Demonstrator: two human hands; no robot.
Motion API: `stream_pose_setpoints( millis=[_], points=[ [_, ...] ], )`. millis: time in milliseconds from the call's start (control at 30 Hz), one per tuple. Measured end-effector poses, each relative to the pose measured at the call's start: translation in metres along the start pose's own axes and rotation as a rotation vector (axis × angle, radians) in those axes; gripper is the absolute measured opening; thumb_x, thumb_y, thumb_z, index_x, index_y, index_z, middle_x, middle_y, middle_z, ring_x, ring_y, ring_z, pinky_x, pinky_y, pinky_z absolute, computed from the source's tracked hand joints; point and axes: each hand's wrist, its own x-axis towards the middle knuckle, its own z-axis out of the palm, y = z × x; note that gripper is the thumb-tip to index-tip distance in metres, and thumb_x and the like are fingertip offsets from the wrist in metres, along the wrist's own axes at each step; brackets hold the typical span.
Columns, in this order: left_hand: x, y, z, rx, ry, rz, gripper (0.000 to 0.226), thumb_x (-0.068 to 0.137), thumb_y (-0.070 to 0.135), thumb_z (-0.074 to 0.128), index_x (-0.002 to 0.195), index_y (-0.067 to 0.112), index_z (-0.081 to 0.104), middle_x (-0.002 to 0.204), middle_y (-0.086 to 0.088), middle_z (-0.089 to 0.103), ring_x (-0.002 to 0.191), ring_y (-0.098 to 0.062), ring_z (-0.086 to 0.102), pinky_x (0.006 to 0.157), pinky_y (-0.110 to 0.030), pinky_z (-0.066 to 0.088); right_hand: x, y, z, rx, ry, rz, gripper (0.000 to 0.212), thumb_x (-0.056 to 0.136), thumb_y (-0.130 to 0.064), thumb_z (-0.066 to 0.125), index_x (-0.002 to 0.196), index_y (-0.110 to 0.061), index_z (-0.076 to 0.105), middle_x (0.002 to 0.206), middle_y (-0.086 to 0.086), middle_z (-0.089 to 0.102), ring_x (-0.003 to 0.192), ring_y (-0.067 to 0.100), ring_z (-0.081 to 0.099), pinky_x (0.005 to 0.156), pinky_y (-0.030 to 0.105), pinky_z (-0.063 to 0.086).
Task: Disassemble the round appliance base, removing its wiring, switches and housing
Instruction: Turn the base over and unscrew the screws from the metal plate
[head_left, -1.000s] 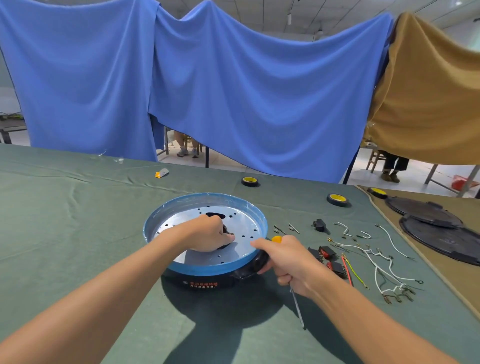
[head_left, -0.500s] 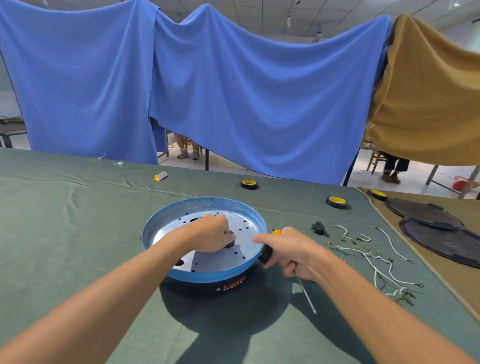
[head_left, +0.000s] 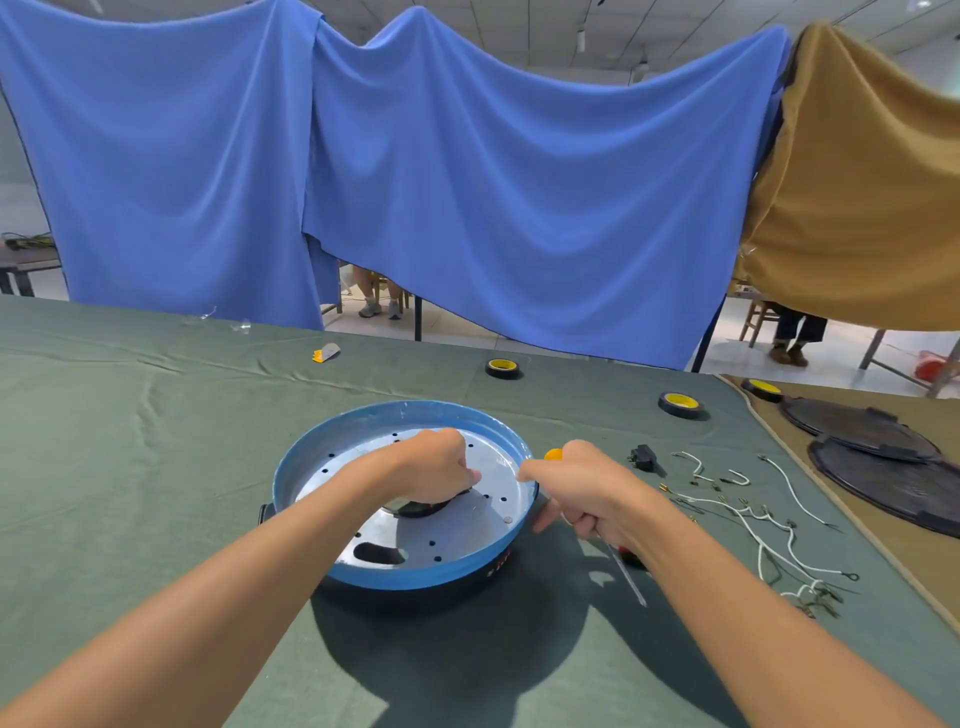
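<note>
Rigid, probably light round appliance base (head_left: 415, 574); the rim looks the surest hold; left hand (head_left: 434, 467) fingers hook its centre opening; right hand (head_left: 587, 493) fingers clasp a screwdriver (head_left: 628, 574).

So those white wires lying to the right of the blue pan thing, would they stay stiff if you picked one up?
Probably floppy: the white wires lie in loose curves and loops on the green cloth. They are likely very light, being thin. The metal terminals at their ends might snag each other, since several strands lie tangled together.
</note>
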Motion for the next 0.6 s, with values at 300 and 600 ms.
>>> stream_pose_setpoints(
  millis=[300, 600],
  points=[
    [0.009, 0.0, 0.007, 0.0, 0.061, -0.049, 0.028, 0.1, 0.034, 0.046, 0.088, 0.012, 0.058, 0.082, -0.003, 0.062, 0.069, -0.011, 0.052, 0.066, -0.025, 0.041, 0.015, -0.001, 0.005, -0.133, 0.097, -0.145, 0.011, 0.086, -0.005, 0.048, 0.08, -0.011, 0.054, 0.063, 0.014, 0.061, 0.053, 0.021, 0.026, 0.046, 0.03, 0.021],
    [0.017, -0.009, 0.012, -0.174, 0.197, -0.221, 0.026, 0.096, 0.028, 0.049, 0.075, 0.012, 0.048, 0.07, -0.004, 0.053, 0.062, -0.015, 0.052, 0.049, -0.026, 0.039, 0.008, -0.004, 0.003, -0.273, 0.164, -0.143, 0.019, 0.079, -0.013, 0.053, 0.063, -0.013, 0.043, 0.054, 0.003, 0.065, 0.043, 0.014, 0.033, 0.039, 0.023, 0.029]
  ],
)
